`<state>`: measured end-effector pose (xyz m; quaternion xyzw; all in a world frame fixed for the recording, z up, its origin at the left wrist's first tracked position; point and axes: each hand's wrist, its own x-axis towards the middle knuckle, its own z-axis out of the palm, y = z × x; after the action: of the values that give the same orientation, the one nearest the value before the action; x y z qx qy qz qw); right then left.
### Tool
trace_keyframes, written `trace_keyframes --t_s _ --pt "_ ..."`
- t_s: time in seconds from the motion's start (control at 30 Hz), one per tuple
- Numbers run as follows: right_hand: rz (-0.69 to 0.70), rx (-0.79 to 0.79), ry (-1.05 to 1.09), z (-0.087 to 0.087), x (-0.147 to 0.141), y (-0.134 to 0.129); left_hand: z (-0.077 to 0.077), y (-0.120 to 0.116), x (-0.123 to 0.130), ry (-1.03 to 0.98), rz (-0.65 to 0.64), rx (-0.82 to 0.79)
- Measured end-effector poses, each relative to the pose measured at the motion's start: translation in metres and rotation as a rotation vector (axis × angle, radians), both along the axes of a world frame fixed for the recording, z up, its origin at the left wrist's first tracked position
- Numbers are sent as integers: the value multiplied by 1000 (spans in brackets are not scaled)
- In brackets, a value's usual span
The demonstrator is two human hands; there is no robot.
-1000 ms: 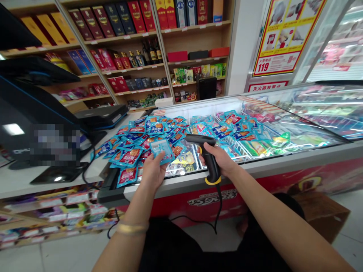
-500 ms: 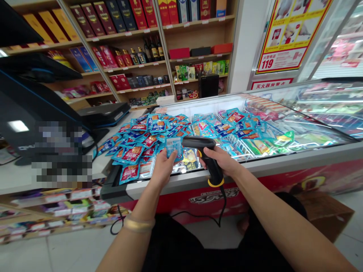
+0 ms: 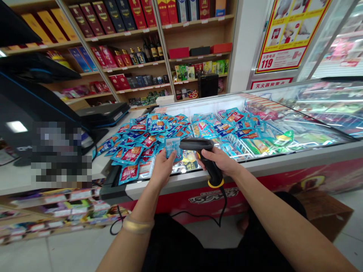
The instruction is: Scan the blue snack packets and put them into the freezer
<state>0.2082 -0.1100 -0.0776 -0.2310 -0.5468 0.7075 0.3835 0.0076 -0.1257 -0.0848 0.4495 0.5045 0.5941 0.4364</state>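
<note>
Boxes (image 3: 92, 19) and bottles (image 3: 154, 49) on wooden shelves (image 3: 195, 37), a red-and-yellow poster (image 3: 282, 56), a cardboard box (image 3: 330, 211) below.

The left hand (image 3: 164, 164) is raised in front of the body, its back toward the wearer, the left thumb (image 3: 171, 156) and fingers closed in a pinch and pointing forward. The left wrist (image 3: 154, 184) runs almost straight on from the left forearm (image 3: 140, 215), which rises from the lower edge and slants inward. The right hand (image 3: 222, 160) is just across from it, wrapped in a fist-like grip, the right thumb (image 3: 207, 154) pointing leftward and fingertips curling around on the far side. The right forearm (image 3: 272, 204) comes in diagonally from the lower right corner. Both forearms are bare, and the hands stay apart.
</note>
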Motion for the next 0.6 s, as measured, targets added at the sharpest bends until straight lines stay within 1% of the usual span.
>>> trace_keyframes --t_s 0.07,0.13,0.2,0.3,0.37,0.47,0.6 --pt "-15 -19 16 1 -1 0 -1 1 -1 23 -7 -4" --pt "-37 -25 42 2 0 1 -3 3 -3 90 11 8" --pt "-64 -27 71 3 3 1 -2 7 -2 224 52 47" --pt "-118 -37 95 5 16 3 5 16 9 505 84 145" --pt "-167 -52 93 6 31 5 12 25 24 668 69 207" --pt "-257 -83 87 6 62 9 20 43 56 819 -19 267" --pt "-400 -102 126 7 109 16 21 71 109 1007 -176 294"
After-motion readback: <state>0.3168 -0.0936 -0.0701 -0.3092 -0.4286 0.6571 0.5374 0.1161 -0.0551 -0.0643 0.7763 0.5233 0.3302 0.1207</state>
